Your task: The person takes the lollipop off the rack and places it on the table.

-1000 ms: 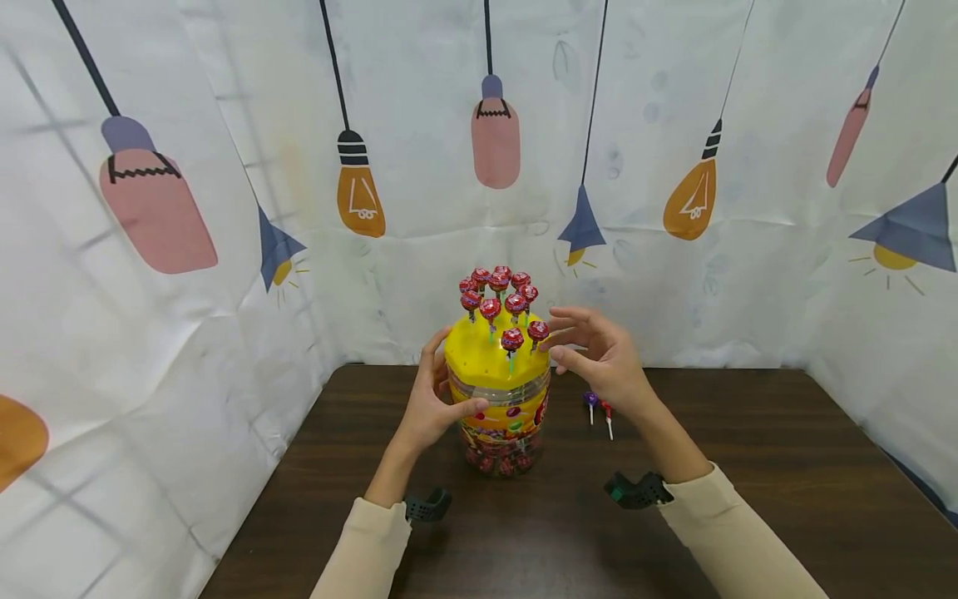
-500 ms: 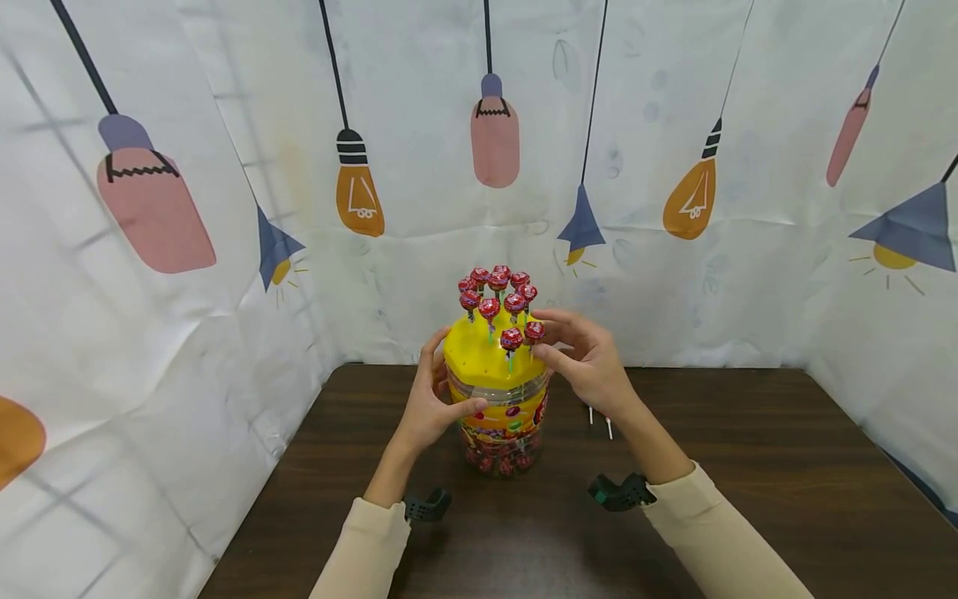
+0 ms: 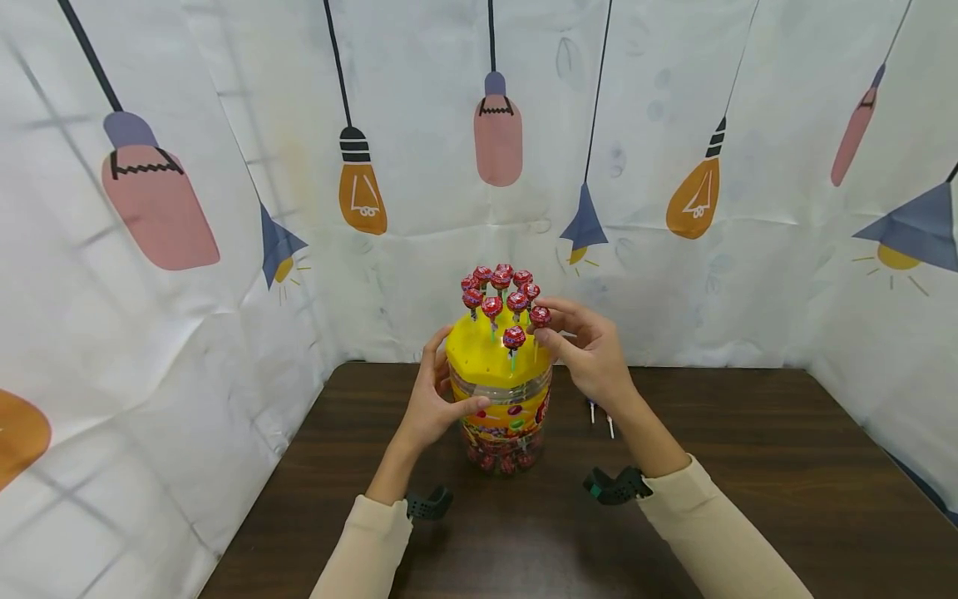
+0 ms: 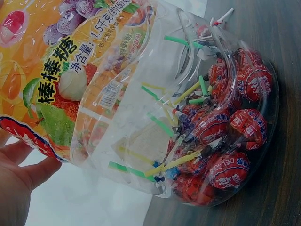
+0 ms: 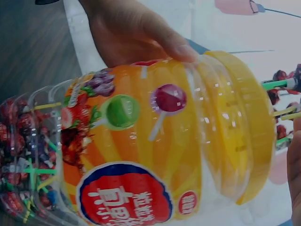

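A clear plastic jar (image 3: 503, 453) with a yellow lid (image 3: 479, 358) stands upright on the table, and several red-wrapped lollipops (image 3: 491, 307) stick up from the lid. My left hand (image 3: 437, 408) grips the jar's left side below the lid, thumb across the front. At the lid's right edge, my right hand (image 3: 591, 353) pinches a red lollipop (image 3: 540, 317) between thumb and fingers. The left wrist view shows wrapped lollipops (image 4: 229, 169) with green and yellow sticks lying inside the jar. In the right wrist view, the fruit label (image 5: 141, 127) covers the jar's middle.
Two loose lollipops lie on the dark wooden table (image 3: 733, 449) behind the right forearm, with only their lower parts and white sticks (image 3: 610, 428) showing. A white curtain (image 3: 419, 274) printed with lamps hangs behind and at the sides.
My right hand has moved in from the right and now pinches the lollipop at the lid's right edge, which sits higher than before. The left hand keeps its grip on the jar.
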`<state>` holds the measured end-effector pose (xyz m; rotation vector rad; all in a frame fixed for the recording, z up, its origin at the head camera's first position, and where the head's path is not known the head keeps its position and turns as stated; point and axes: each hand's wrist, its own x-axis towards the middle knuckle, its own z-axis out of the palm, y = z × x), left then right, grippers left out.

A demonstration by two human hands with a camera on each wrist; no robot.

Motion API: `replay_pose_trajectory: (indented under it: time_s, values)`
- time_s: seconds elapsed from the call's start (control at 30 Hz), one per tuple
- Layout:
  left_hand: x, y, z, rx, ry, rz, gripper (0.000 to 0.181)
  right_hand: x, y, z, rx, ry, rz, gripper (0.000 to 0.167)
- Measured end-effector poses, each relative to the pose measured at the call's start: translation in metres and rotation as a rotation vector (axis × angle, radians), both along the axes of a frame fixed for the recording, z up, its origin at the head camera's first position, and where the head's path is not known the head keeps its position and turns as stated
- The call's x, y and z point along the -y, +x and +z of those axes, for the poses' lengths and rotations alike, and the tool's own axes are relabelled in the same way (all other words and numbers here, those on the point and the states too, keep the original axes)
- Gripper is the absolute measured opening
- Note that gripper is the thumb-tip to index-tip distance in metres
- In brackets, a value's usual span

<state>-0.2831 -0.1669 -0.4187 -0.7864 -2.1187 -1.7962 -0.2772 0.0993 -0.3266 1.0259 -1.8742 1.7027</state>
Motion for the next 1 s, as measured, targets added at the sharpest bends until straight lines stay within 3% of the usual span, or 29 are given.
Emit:
replay_pose_trajectory:
  time_s: [0.2, 0.33, 0.57, 0.73, 1.0]
  values:
    - [0.001, 0.0, 0.001, -0.009, 0.0, 0.001, 0.104, -0.005, -0.001, 0.005, 0.0, -0.038, -0.017, 0.037]
    - [0.0, -0.001, 0.001, -0.016, 0.005, -0.004, 0.105, -0.013, -0.002, 0.0, 0.031, -0.072, -0.019, 0.037]
    - [0.0, -0.001, 0.0, -0.017, 0.011, -0.016, 0.104, -0.034, -0.008, -0.021, 0.143, -0.093, -0.066, 0.034]
    - [0.0, -0.001, -0.001, -0.02, 0.014, -0.02, 0.103, -0.052, -0.013, -0.039, 0.223, -0.073, -0.049, 0.034]
    - [-0.001, -0.002, -0.002, -0.019, 0.014, -0.017, 0.103, -0.081, -0.023, -0.065, 0.313, 0.016, -0.054, 0.036]
